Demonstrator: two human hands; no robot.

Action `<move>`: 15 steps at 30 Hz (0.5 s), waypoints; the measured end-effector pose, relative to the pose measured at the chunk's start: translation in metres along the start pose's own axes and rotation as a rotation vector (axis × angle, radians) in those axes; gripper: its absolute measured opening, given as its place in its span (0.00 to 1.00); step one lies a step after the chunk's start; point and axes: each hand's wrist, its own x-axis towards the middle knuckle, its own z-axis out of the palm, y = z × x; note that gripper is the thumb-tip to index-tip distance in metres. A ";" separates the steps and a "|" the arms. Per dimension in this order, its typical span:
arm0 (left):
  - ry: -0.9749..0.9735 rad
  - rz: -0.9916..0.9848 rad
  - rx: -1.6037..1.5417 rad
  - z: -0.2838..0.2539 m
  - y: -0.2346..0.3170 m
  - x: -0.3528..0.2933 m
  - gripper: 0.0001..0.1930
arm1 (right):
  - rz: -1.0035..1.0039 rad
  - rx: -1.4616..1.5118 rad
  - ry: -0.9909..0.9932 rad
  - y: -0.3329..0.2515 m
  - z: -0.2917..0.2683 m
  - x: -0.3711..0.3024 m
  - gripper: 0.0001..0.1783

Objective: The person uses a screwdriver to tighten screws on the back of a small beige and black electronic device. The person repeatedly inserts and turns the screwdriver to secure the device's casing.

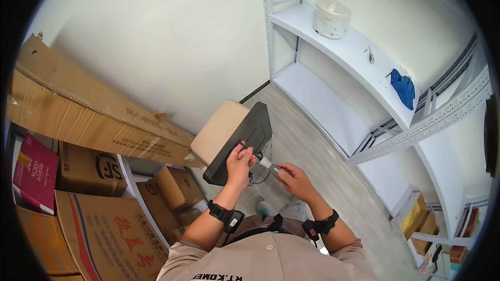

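Observation:
In front of me a beige, rounded block (pixel 221 125) with a flat black base (pixel 259 125) is tilted on its side, the base turned towards my hands. My left hand (pixel 239 166) is closed in a pinch against this base; a small dark piece shows at its fingertips, too small to name. My right hand (pixel 296 181) grips a grey-handled tool with a white end (pixel 273 169), which points at the left fingers. A thin black cord (pixel 259 181) curves below the two hands. What supports the block is mostly hidden.
Cardboard boxes (pixel 104 224) fill the shelving at left, with a long carton (pixel 99 106) across them. White shelves (pixel 333 109) at right hold a white lidded pot (pixel 332 19), a small screwdriver-like tool (pixel 371 55) and a blue cloth-like item (pixel 402 88). Grey flooring (pixel 312 151) lies between.

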 end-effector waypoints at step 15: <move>0.047 0.056 -0.006 0.005 -0.003 -0.002 0.16 | -0.011 -0.061 -0.027 0.000 -0.010 0.006 0.23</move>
